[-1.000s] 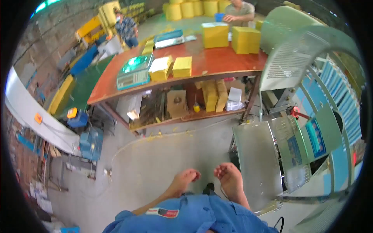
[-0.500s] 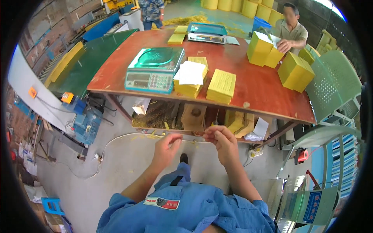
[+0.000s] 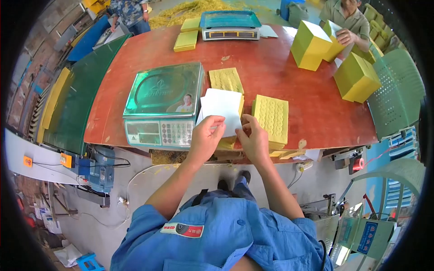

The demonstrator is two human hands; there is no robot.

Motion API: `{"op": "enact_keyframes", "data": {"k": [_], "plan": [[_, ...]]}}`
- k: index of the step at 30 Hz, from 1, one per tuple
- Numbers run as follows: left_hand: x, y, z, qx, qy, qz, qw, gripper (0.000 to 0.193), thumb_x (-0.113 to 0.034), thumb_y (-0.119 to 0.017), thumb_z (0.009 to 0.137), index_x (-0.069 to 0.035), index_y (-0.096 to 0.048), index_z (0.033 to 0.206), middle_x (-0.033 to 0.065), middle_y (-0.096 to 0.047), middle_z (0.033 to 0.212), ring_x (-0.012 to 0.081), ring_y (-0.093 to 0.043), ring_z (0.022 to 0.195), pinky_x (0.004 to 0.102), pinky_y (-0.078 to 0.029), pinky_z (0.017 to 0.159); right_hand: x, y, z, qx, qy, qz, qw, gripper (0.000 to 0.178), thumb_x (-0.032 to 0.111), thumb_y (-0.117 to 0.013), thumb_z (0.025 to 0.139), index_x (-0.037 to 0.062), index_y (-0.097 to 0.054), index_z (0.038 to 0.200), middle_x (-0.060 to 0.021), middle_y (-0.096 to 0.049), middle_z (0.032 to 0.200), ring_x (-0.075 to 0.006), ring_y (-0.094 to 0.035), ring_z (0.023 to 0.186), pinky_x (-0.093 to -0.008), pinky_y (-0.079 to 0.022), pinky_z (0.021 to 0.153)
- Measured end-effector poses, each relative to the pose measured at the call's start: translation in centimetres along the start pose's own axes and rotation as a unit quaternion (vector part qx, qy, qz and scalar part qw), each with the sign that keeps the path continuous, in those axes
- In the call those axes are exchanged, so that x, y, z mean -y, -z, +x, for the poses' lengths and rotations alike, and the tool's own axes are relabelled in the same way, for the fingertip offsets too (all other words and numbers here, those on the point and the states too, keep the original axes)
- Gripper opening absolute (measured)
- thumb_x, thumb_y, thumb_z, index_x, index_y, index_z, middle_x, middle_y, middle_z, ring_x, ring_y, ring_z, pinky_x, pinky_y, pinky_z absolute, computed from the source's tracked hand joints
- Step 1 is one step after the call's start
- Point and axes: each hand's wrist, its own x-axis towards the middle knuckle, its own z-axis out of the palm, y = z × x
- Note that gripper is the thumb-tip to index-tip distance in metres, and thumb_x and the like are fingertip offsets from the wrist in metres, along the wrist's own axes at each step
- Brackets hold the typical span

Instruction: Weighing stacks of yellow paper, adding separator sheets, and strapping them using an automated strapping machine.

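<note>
White paper sheets (image 3: 221, 106) lie slightly fanned on a stack of yellow embossed sheets (image 3: 226, 80), beside the scale. My left hand (image 3: 207, 139) is over the paper's lower left corner, fingers loosely curled and the thumb apart from them. At the lower right corner, my right hand (image 3: 254, 141) has its thumb and forefinger bent and parted. Whether either hand touches the paper I cannot tell. Just right of my right hand is another yellow embossed stack (image 3: 270, 119).
A teal weighing scale (image 3: 165, 97) stands on the red table (image 3: 298, 117). Farther back are another scale (image 3: 230, 25) and small yellow stacks (image 3: 186, 39). At right, a co-worker's hand (image 3: 346, 37) touches tall yellow blocks (image 3: 312, 47). A green chair (image 3: 398, 95) adjoins the table.
Both my hands have moved forward from in front of the table to the white paper on the yellow stack. My view has come closer to the table.
</note>
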Motion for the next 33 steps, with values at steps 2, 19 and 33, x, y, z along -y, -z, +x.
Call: {"op": "enact_keyframes", "data": {"k": [2,19,33], "plan": [[0.3,0.2,0.9,0.004,0.04,-0.056,0.998,0.02,-0.01,-0.059,0.098,0.001,-0.062,0.115,0.0073,-0.068,0.104,0.014,-0.067,0.091,0.0281,-0.055,0.082,0.5,-0.3,0.1,-0.011,0.019,0.012,1.0,0.041,0.003,-0.069,0.083,0.0012,-0.059,0.123,-0.0147,-0.068,0.092,-0.0287,-0.067,0.078,-0.0388,-0.053,0.07],[0.3,0.2,3.4,-0.084,0.075,0.024,0.993,0.04,0.002,-0.059,0.09,-0.005,-0.056,0.129,0.0094,-0.068,0.093,0.0122,-0.061,0.078,0.0299,-0.05,0.073,-1.3,0.3,8.7,-0.014,0.1,-0.089,0.991,0.025,0.009,-0.066,0.088,0.0018,-0.067,0.112,-0.0125,-0.065,0.099,-0.0228,-0.066,0.086,-0.0344,-0.052,0.077],[-0.8,-1.0,4.4,-0.019,-0.031,0.247,0.968,0.043,-0.013,-0.079,0.077,-0.002,-0.061,0.115,0.0146,-0.061,0.111,0.0317,-0.062,0.097,0.0392,-0.05,0.081,-2.2,-0.4,10.7,-0.04,0.184,-0.109,0.976,0.027,0.004,-0.063,0.084,0.0028,-0.068,0.111,-0.0153,-0.066,0.103,-0.0292,-0.064,0.094,-0.0379,-0.052,0.08]]}}
